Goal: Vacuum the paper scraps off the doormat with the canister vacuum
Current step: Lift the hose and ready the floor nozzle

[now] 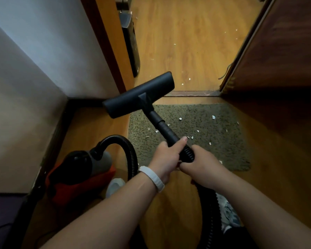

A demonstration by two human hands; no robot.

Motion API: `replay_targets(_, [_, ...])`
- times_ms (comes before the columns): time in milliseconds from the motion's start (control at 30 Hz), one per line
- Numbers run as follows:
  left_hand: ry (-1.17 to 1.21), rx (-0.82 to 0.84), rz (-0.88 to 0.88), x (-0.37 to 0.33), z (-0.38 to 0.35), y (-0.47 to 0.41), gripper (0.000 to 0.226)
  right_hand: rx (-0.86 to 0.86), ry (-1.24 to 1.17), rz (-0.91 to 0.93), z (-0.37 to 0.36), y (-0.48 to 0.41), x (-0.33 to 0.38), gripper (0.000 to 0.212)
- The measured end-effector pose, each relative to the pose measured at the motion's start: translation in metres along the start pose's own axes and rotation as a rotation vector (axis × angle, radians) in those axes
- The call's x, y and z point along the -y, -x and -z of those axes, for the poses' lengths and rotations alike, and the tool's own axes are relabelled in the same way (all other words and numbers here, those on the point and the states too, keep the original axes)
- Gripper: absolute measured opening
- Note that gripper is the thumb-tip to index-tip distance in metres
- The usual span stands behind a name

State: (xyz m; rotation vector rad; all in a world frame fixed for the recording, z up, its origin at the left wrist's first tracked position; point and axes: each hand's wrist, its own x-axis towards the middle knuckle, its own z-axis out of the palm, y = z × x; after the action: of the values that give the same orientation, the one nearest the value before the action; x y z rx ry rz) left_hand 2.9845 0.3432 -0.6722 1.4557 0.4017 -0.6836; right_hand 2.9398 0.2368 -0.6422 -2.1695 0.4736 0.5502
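Fingers (181,141) of the left hand (166,159) wrap the black wand (162,124), one digit laid straight along it. The right hand (203,159), just behind at 3 o'clock, is clenched round the ribbed hose (131,155) cuff. The floor head (138,95), at 11 o'clock from the hands, appears to be lifted, hanging over the doormat's far-left corner and bare floor. The doormat (223,150) lies ahead from 12 to 3 o'clock, with paper scraps (213,117) scattered across it.

The risks, as they look from here:
- A head held this high would pick up nothing.
- Dropped flat, suction could grab the loose mat and bunch it.
- A long push could pull the hose loop taut and tug the canister vacuum (83,169), at 8 o'clock, or knock the head against the door frame.

The count:
- Vacuum, hose, head and mat: one each.
- Hands: two.
- Scraps on the mat: roughly a dozen.
- Scraps on the boards beyond the threshold: at least six.
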Motion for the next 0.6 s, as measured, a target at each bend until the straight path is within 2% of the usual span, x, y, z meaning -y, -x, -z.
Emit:
replay_targets(133, [-0.022, 0.036, -0.04, -0.011, 0.01, -0.003, 0.03, -0.022, -0.067, 0.039, 0.005, 0.0, 0.001, 0.017])
replay_targets(367, [0.089, -0.116, -0.183, -0.037, 0.035, -0.012, 0.034, 0.024, -0.097, 0.087, 0.014, 0.007, 0.006, 0.022])
replay_targets(500, [-0.005, -0.198, -0.242, -0.041, 0.045, -0.015, 0.048, 0.074, -0.142, 0.101, 0.023, 0.009, 0.004, 0.02])
replay_targets(600, [0.162, -0.227, -0.215, -0.051, 0.059, -0.022, 0.046, 0.124, -0.126, 0.098, 0.029, 0.012, -0.001, 0.022])
